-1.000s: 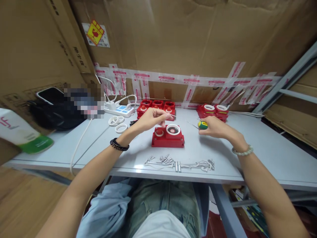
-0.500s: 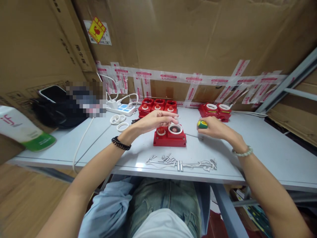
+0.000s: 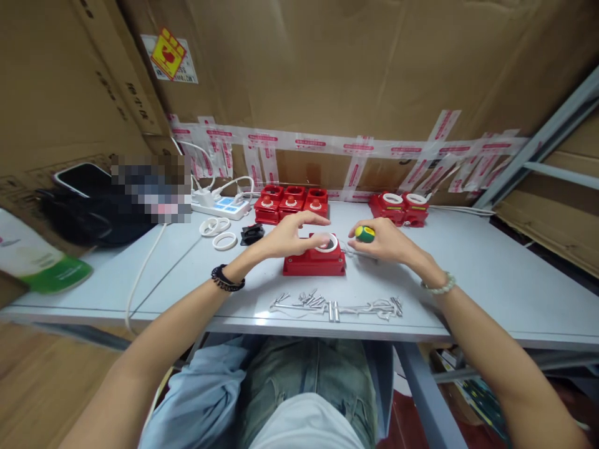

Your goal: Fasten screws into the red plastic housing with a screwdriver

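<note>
A red box-shaped housing [image 3: 314,266] sits on the table before me, with a white ring [image 3: 331,242] on its top right. My left hand [image 3: 294,236] is over the housing, fingers apart, the thumb at the white ring. Just to the right, my right hand [image 3: 381,240] is wrapped round a screwdriver [image 3: 365,234] with a yellow and green handle. Its shaft is mostly hidden or too blurred to follow. Toward the front edge lie several metal screws [image 3: 312,300] and small white strings or wires [image 3: 374,308].
Several red housings [image 3: 291,204] stand at the back, and more with white rings [image 3: 405,209] are at the back right. Loose white rings [image 3: 224,241], a black part [image 3: 253,234] and a power strip [image 3: 219,207] lie left. A white-green bottle [image 3: 51,262] is far left.
My right hand has moved left with the screwdriver, closer to the housing. My left hand has opened its fingers wider and sits lower at the white ring. The view has shifted slightly.
</note>
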Tool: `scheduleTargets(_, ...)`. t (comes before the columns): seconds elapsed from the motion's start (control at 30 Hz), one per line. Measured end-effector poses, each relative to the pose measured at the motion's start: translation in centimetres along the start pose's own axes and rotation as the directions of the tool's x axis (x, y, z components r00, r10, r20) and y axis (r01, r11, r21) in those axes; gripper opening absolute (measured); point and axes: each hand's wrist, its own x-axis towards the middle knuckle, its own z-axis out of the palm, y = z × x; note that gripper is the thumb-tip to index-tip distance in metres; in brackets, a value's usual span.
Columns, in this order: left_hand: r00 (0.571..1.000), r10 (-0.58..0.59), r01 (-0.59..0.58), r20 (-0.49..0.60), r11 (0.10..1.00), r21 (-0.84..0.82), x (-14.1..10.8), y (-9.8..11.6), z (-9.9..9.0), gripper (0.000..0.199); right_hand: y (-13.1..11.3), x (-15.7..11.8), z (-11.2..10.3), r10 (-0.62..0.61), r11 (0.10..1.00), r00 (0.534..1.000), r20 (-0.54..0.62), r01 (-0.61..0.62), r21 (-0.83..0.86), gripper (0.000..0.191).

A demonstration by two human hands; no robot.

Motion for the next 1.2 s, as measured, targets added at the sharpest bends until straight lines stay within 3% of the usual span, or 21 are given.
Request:
scheduleTargets(0.2, 0.988, -0.013, 0.007, 0.151, 0.999, 0.037, -0.3, 0.4, 0.1, 0.04, 0.0, 0.5, 1.2, 0.014, 0.998, 0.994, 0.109, -0.021, 0.066, 0.012)
scheduleTargets(0.33, 0.984, 0.019, -0.031, 0.18, 0.997, 0.067, -0.2, 0.1, -0.9, 0.033, -0.9, 0.3, -0.1, 0.083, 0.979, 0.997, 0.003, -0.082, 0.186, 0.016)
scheduleTargets(0.4, 0.99, 0.035, -0.048, 0.139, 0.994, 0.095, -0.1, 0.1, -1.1, 0.027, -1.6, 0.1, -1.0, 0.189, 0.914, 0.981, -0.048, -0.158, 0.373, 0.021)
scheduleTargets(0.5, 0.995, 0.095, -0.093, -0.01, 0.99, 0.108, -0.1, 0.7, -0.4, 0.02, -2.7, 0.0, -1.4, 0.26, 0.763, 0.966, -0.002, -0.204, 0.613, 0.025)
scheduleTargets(0.57, 0.984, 0.169, -0.161, -0.064, 0.981, 0.112, -0.2, 1.4, 0.4, 0.018, -3.2, 0.1, -1.0, 0.269, 0.694, 0.962, 0.04, -0.223, 0.684, 0.026)
scheduleTargets(0.73, 0.94, 0.337, -0.316, -0.051, 0.918, 0.239, -0.6, 2.9, 2.2, 0.012, -4.0, 0.4, 0.0, 0.218, 0.642, 0.969, 0.112, -0.229, 0.732, 0.018)
scheduleTargets(0.97, 0.925, 0.371, -0.332, -0.086, 0.895, 0.297, -0.6, 2.9, 3.1, 0.016, -4.4, 0.4, 0.4, 0.139, 0.5, 0.974, 0.176, -0.223, 0.837, 0.013)
scheduleTargets(1.2, 0.901, 0.425, -0.363, -0.088, 0.849, 0.383, -0.6, 2.0, 3.4, 0.016, -4.6, 0.6, 0.4, 0.236, 0.472, 0.953, 0.19, -0.283, 0.835, 0.016)
